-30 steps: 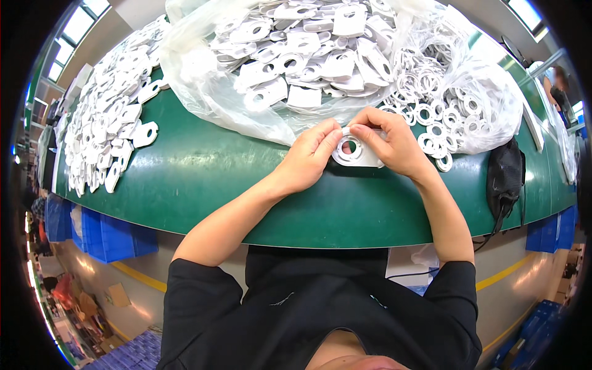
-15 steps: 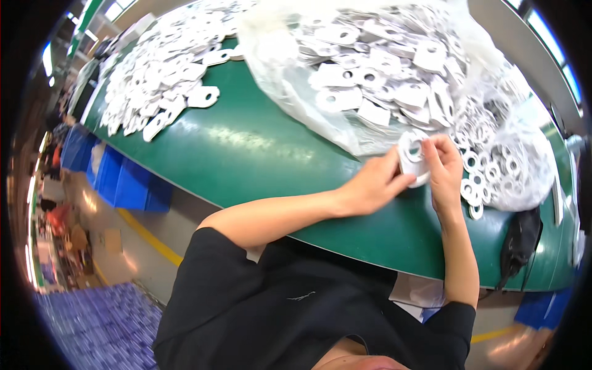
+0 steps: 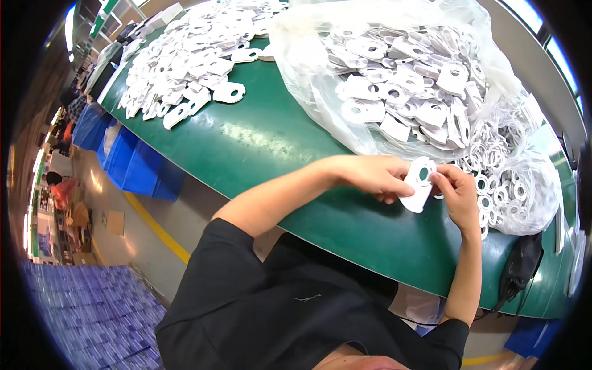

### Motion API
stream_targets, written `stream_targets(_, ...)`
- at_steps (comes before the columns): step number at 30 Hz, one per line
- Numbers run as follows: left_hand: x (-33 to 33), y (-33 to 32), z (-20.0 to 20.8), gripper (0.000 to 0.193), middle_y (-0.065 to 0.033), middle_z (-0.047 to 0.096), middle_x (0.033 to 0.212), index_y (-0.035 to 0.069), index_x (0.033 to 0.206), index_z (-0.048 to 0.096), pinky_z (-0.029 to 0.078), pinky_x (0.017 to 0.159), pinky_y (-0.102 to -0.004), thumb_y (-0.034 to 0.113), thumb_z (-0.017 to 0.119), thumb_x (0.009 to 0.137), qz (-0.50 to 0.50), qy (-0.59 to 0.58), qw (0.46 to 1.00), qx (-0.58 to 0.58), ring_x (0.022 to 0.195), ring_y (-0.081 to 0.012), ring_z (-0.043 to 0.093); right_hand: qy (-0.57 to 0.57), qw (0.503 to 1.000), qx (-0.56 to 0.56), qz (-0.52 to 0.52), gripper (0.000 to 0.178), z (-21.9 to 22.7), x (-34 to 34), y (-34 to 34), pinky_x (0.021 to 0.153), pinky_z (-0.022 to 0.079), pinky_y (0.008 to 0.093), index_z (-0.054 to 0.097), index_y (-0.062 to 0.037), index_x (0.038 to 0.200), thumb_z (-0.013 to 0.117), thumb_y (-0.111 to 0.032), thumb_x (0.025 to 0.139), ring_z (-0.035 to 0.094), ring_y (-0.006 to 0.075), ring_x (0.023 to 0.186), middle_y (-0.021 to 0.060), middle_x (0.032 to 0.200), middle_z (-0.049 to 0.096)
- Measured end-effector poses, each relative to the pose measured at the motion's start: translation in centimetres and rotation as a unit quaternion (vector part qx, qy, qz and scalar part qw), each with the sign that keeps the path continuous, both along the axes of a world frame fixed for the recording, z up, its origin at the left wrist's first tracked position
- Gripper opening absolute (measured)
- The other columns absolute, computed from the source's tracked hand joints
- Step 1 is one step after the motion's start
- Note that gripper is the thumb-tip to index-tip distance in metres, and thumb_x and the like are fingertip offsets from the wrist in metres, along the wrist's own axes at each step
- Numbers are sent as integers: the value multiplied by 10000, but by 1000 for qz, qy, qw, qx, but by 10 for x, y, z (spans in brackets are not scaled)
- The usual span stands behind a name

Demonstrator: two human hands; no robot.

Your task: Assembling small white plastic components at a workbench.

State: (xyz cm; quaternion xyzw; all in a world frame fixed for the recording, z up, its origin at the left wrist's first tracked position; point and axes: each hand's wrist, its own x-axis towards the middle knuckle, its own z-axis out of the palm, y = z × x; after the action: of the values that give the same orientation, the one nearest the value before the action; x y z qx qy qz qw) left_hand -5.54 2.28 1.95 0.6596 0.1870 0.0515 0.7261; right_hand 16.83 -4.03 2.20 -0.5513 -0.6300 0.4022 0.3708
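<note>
A green table point(image 3: 246, 154) bore a translucent plastic bag point(image 3: 302, 80) holding heaped white plates point(image 3: 431, 114). Nearer the person, above the tabletop, the left hand point(image 3: 377, 177) and right hand point(image 3: 459, 196) pinched a round-holed white plate point(image 3: 417, 197) by opposite edges.

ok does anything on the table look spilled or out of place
Some white rings lie loose on the green table beside the clear bag, perhaps spilled. A black fabric item looks odd, unlike the white parts piled elsewhere. The white plate in the left hand and right hand shows no obvious damage.
</note>
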Motion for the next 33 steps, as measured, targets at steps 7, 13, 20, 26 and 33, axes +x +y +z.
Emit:
stream_targets(7, -83, 97, 43, 238, -60, 626, 832, 47, 955, 590, 501, 644, -279, 279, 572, 906, 293, 66, 944, 136, 687, -129, 604, -145, 986, 80, -29, 173, 7, 9, 0, 623, 455, 206, 654, 48, 968, 568, -93, 917, 574, 73, 651, 50, 727, 648)
stream_targets(13, -266, 238, 91, 676, -249, 440, 1322, 12, 1410, 210, 457, 964, -371, 259, 597, 914, 577, -210, 781, 117, 1146, -336, 515, -180, 965, 130, -143, 150, 15, 45, 4, 595, 403, 224, 654, 21, 959, 609, -103, 886, 501, 52, 634, 12, 715, 628)
stream_targets(20, -200, 228, 66, 336, -75, 664, 1006, 22, 1202, 551, 484, 753, -260, 209, 529, 924, 562, 113, 767, 289, 869, -147, 612, -340, 886, 141, -282, 175, 25, 90, -5, 659, 469, 296, 667, 7, 930, 664, -119, 809, 607, 181, 684, 108, 759, 657)
stream_targets(26, -85, 217, 27, 319, -121, 646, 1131, 74, 1185, 599, 451, 902, -330, 265, 480, 958, 300, 110, 713, 624, 1062, -238, 598, -404, 875, -17, -264, 234, 23, 121, -16, 701, 484, 316, 664, -3, 930, 713, -155, 759, 634, 203, 745, 116, 832, 668)
stream_targets(33, -7, 209, -28, 403, -92, 468, 1361, 122, 1310, 501, 312, 988, -592, 298, 455, 950, 312, 219, 565, 731, 1283, -353, 362, -401, 886, -6, -235, 229, 6, 104, -3, 677, 474, 343, 642, 0, 846, 729, -172, 723, 611, 237, 711, 115, 755, 635)
